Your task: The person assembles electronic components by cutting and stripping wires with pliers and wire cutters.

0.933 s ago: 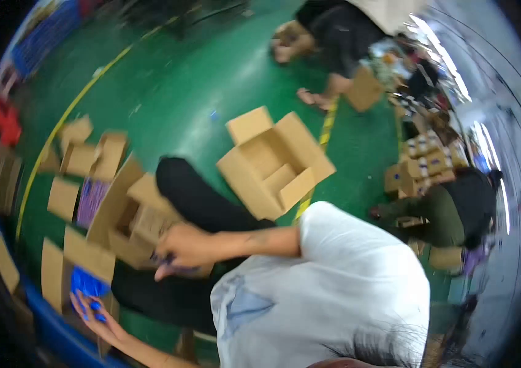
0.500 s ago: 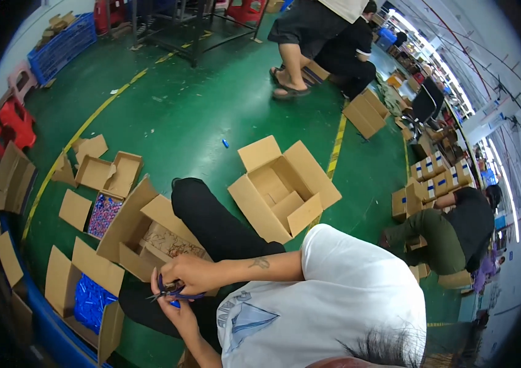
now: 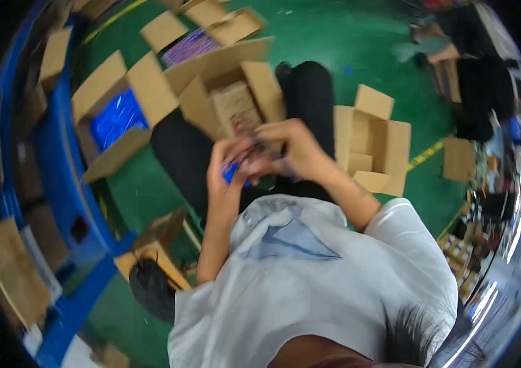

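Observation:
My left hand is closed around a small blue piece; motion smears its shape. My right hand meets it over my lap, fingers wrapped on dark-handled pliers, also blurred. Just beyond both hands, between my legs, stands an open cardboard box with brown paper or card inside. Left of it another open carton holds many shiny blue pieces. Whether the pliers' jaws touch the blue piece is hidden by the fingers.
To the right is an open cardboard box. Farther off, a small box holds purple-pink pieces. A blue frame runs along my left, with a dark bag near my elbow. Another person crouches at far right.
My view has swung, shifting the boxes up and rightward across the picture. Both hands stay together at my lap, still holding the pliers and blue piece; the pliers look more blurred.

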Motion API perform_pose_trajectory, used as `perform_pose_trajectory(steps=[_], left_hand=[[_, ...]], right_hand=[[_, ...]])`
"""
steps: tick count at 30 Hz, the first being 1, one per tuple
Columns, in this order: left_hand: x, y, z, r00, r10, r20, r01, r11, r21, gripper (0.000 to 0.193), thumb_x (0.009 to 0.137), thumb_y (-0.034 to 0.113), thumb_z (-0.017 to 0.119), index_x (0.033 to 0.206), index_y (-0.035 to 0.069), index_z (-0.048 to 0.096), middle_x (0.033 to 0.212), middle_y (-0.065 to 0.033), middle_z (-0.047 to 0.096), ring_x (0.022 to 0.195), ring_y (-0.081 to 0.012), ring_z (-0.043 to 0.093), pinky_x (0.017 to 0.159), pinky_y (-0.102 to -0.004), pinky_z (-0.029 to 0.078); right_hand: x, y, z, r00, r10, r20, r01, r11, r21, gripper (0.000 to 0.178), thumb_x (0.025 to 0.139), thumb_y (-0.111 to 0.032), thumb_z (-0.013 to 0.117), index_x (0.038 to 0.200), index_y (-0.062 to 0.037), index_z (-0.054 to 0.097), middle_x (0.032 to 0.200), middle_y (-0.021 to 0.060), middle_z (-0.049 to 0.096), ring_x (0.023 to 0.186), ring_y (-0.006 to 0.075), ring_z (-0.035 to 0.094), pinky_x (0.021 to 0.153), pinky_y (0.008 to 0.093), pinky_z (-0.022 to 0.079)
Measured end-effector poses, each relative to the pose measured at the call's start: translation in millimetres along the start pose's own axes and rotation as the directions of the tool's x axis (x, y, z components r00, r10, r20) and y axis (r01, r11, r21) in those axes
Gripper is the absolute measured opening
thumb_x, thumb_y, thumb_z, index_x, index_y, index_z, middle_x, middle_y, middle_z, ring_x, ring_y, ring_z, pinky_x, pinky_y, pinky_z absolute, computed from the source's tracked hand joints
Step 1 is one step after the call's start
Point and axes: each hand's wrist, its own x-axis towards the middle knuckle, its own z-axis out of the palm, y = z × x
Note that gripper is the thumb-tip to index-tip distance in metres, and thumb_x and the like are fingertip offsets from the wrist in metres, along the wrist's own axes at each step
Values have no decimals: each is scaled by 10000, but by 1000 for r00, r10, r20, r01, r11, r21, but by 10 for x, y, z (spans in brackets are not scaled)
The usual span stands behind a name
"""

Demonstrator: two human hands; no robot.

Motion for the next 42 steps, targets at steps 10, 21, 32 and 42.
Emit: perform_pose_trajectory(steps=[10, 21, 32, 42], left_hand=[[-5, -100, -65, 996, 67, 65, -69, 997, 33, 534, 842, 154, 580, 1287, 44, 306, 857, -68, 587, 644, -83, 506, 568, -202, 400], [24, -60, -84, 979, 9, 205, -13, 1000, 19, 526, 871, 198, 551, 1288, 46, 271, 943, -82, 579, 688, -101, 521, 618, -203, 422], [8, -34, -113, 965, -23, 261, 45, 996, -80, 521, 864, 168, 553, 1304, 75, 289, 917, -85, 581, 659, -101, 521, 597, -198, 420], [20, -89, -163, 962, 128, 240, -191, 945, 265, 472, 886, 173, 504, 1304, 80, 306, 812, -40, 523, 643, -84, 463, 585, -189, 371]], right_hand=[[8, 140, 19, 997, -69, 25, 73, 929, -362, 252, 591, -28, 728, 805, 27, 605, 722, 112, 549, 661, 212, 558, 617, 295, 433], [-16, 167, -14, 997, -41, -60, 27, 974, -225, 116, 647, 4, 711, 736, 5, 635, 680, 53, 531, 610, 112, 496, 524, 226, 350], [-24, 191, -76, 996, -4, -90, -9, 990, -139, 142, 641, -16, 730, 749, 11, 641, 706, 58, 553, 631, 125, 514, 547, 244, 389], [-69, 89, -79, 990, -113, 83, 137, 904, -404, 198, 594, -59, 737, 775, -13, 668, 684, 90, 569, 630, 216, 543, 558, 270, 411]])
